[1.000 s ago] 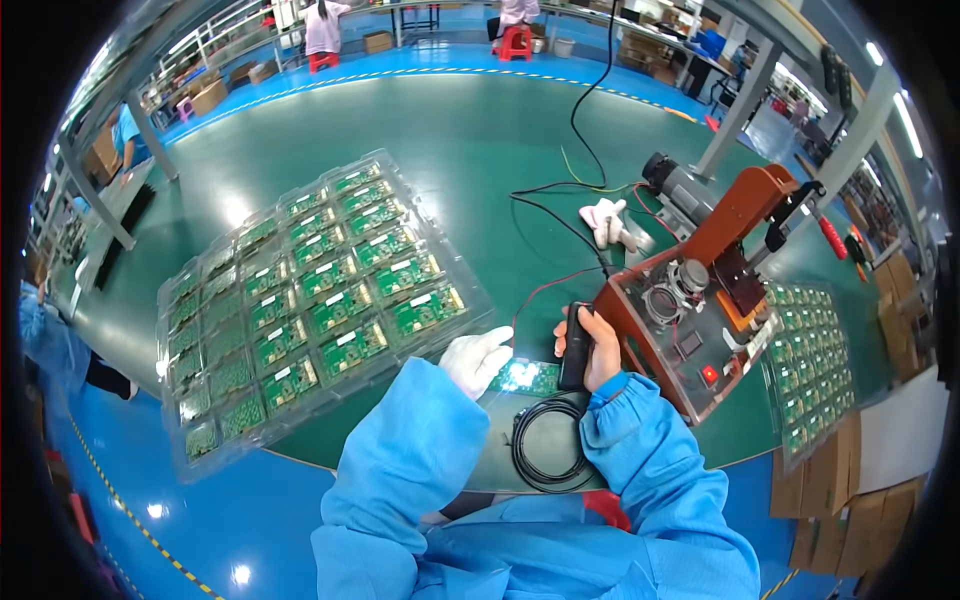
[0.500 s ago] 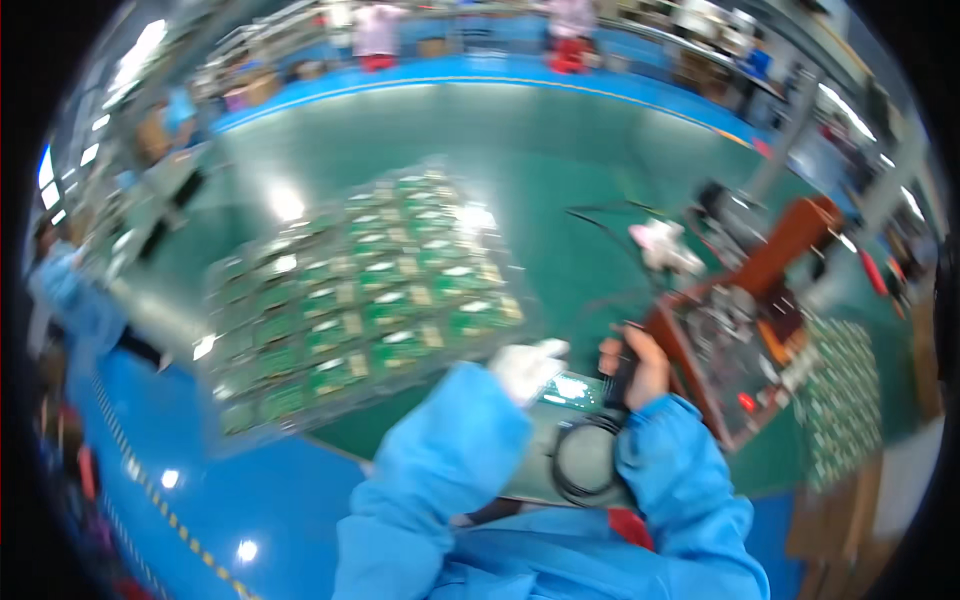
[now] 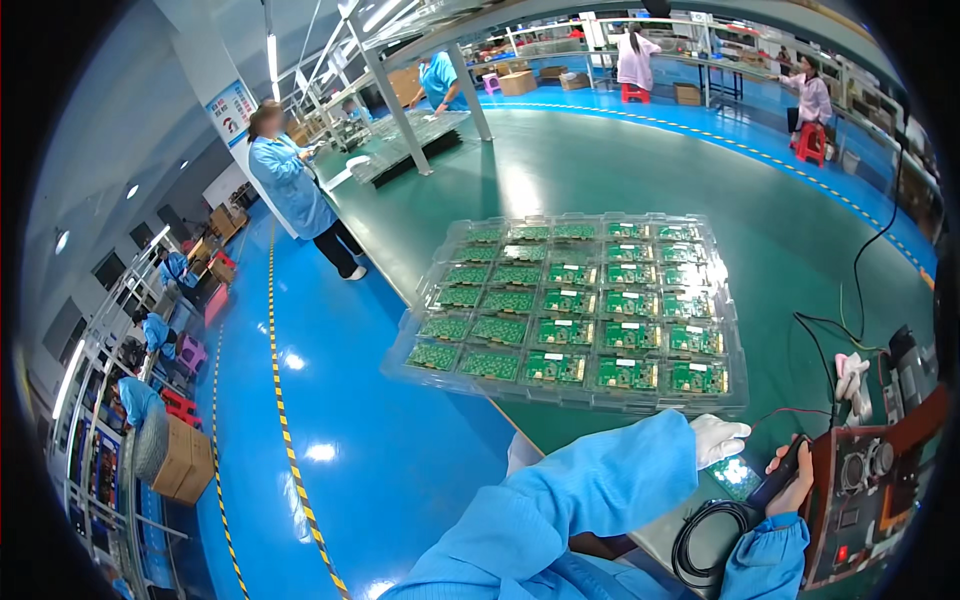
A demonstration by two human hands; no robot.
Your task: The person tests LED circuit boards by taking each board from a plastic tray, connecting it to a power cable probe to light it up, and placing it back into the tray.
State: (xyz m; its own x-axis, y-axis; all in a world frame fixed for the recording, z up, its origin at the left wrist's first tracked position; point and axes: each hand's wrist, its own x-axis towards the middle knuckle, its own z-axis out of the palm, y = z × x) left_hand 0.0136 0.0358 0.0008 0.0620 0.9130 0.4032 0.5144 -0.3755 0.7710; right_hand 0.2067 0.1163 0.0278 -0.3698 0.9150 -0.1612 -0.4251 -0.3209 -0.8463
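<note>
My left hand (image 3: 718,440), in a white glove, has its fingers closed at the upper left edge of a small green circuit board (image 3: 736,480). Bright light shows on the board's face. Bare fingers of my right hand (image 3: 795,490) wrap round a black handheld device (image 3: 779,474), whose front end is close to the board's right side. Which kind of device it is, I cannot tell. A coil of black cable (image 3: 684,552) lies just below the board. Beyond my left hand stands a clear plastic tray (image 3: 590,402) with rows of green circuit boards (image 3: 556,366).
On the right, a reddish-brown box (image 3: 850,500) holds metal parts. White gloves (image 3: 851,383) and loose black wires (image 3: 818,332) lie behind it on the green tabletop (image 3: 600,165). At the far left of the table, a person in blue (image 3: 292,180) stands by stacked trays (image 3: 405,148).
My view has swung left, so the tray, my hands and the box appear farther right. The picture is sharper. The left hand stays beside the board, and the right hand still holds the black device.
</note>
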